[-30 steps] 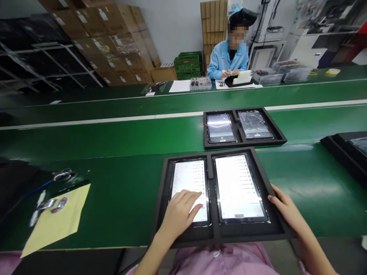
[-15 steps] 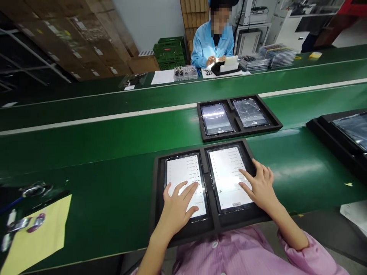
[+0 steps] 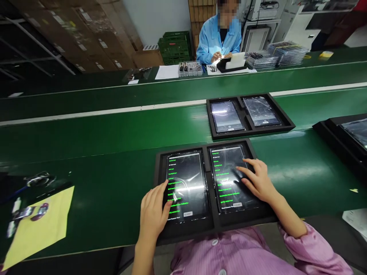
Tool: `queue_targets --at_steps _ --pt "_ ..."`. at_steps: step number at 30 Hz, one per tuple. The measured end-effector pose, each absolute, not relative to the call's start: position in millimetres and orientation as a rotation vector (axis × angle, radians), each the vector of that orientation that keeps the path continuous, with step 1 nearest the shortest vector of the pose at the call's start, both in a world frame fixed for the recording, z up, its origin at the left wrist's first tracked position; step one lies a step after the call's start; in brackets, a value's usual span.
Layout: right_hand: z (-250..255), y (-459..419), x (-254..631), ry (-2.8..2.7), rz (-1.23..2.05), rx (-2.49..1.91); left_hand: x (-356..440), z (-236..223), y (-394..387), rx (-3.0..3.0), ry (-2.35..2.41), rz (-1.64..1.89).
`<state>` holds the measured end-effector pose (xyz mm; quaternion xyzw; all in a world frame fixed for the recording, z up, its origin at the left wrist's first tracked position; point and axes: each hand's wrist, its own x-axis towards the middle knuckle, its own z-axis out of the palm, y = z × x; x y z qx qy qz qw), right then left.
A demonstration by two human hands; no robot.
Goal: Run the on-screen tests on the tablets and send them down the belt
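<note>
Two tablets lie side by side in a black foam tray [image 3: 210, 226] at the front edge of the green bench. Both the left tablet [image 3: 192, 172] and the right tablet [image 3: 229, 164] show a dark screen with lines of mostly green text. My left hand [image 3: 153, 210] rests at the left tablet's left edge, fingers stretched out, thumb over the screen. Over the right part of the right tablet is my right hand [image 3: 258, 179], its fingers spread; whether the fingertips touch the glass I cannot tell. Neither hand holds anything.
Farther back, a second black tray [image 3: 249, 133] holds two tablets. Another black tray [image 3: 323, 128] stands at the right edge. Yellow paper [image 3: 51, 229] with small items lies at left. Across the bench, a person in a blue coat [image 3: 205, 38] works near stacked clear trays [image 3: 286, 53].
Both tablet screens have gone from white list pages to dark pages with green text. My left hand has moved left, off the screen's middle to its edge. The view has shifted slightly.
</note>
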<state>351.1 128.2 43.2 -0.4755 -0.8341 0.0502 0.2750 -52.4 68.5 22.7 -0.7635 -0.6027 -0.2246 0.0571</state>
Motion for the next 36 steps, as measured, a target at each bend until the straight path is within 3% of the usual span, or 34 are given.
queue_targets --at_steps 16,36 --pt "37 120 345 -2.554 0.159 -1.038 -44 43 61 -2.493 -1.553 -0.908" --pt "42 125 344 -2.393 0.047 -1.104 -42 40 69 -2.430 -1.690 -0.724"
